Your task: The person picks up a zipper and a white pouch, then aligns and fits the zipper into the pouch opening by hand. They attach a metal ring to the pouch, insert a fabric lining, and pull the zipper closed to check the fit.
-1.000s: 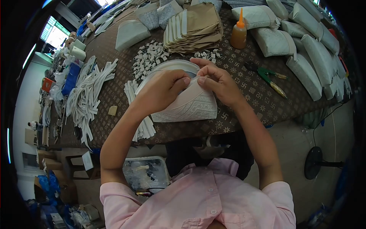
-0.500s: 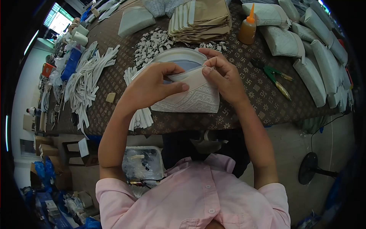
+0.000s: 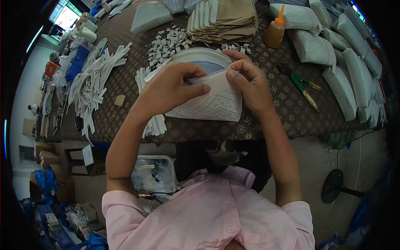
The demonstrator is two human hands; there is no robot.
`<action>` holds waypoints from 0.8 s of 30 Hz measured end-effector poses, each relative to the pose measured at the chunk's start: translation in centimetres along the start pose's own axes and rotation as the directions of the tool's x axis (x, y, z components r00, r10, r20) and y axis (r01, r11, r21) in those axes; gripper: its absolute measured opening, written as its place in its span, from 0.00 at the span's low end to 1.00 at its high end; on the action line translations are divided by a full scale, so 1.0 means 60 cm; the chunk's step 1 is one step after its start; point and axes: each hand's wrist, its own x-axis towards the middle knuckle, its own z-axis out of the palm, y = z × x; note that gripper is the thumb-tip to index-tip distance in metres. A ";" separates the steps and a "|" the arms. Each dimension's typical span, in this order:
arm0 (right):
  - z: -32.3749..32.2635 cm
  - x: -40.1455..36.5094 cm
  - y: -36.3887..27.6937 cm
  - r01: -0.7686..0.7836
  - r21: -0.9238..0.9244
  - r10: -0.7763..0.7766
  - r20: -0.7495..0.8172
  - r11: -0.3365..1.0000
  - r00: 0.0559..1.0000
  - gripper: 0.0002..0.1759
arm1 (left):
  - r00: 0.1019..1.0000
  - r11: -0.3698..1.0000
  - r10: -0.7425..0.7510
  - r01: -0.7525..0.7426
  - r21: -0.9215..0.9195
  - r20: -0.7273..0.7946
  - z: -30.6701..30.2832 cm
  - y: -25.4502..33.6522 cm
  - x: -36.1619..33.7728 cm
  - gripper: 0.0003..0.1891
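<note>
A pale pouch (image 3: 216, 104) with an embossed zigzag pattern and a metal-toothed zipper (image 3: 212, 74) is held just above the table's near edge. Its mouth gapes, showing a grey-blue lining (image 3: 204, 66). My left hand (image 3: 173, 85) holds the left part of the zipper edge, fingers inside the opening and thumb on the front. With thumb and fingers, my right hand (image 3: 248, 81) pinches the zipper edge near its right end. Whether a small part sits between those fingertips cannot be made out.
On the patterned table (image 3: 287, 121) are white strips (image 3: 98, 73), small metal pieces (image 3: 168, 43), stacked brown pouches (image 3: 227, 21), an orange-tipped bottle (image 3: 274, 33), green-handled pliers (image 3: 302, 85), stuffed pale pouches (image 3: 312, 48) and a yellowish block (image 3: 120, 100).
The view has shifted slightly. Both hands keep their hold on the pouch, with almost no change in their grip.
</note>
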 end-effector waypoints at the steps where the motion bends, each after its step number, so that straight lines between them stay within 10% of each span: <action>1: 0.001 0.000 -0.001 0.001 0.000 -0.001 0.000 1.000 1.000 0.09 | 1.000 1.000 0.000 0.000 0.000 -0.001 0.000 0.000 0.000 0.14; 13: 0.006 0.005 -0.008 0.018 0.000 -0.018 -0.021 1.000 1.000 0.10 | 0.992 0.995 0.100 -0.100 0.011 -0.083 0.009 -0.005 0.001 0.13; 21: 0.000 0.024 -0.049 -0.007 -0.156 0.043 0.231 0.988 0.972 0.24 | 0.988 0.984 0.133 -0.122 0.130 -0.077 0.000 -0.003 -0.003 0.15; 24: -0.006 0.028 -0.037 0.013 -0.080 0.006 0.224 0.997 0.975 0.25 | 0.999 0.991 -0.033 0.036 0.126 -0.030 -0.020 0.000 -0.012 0.14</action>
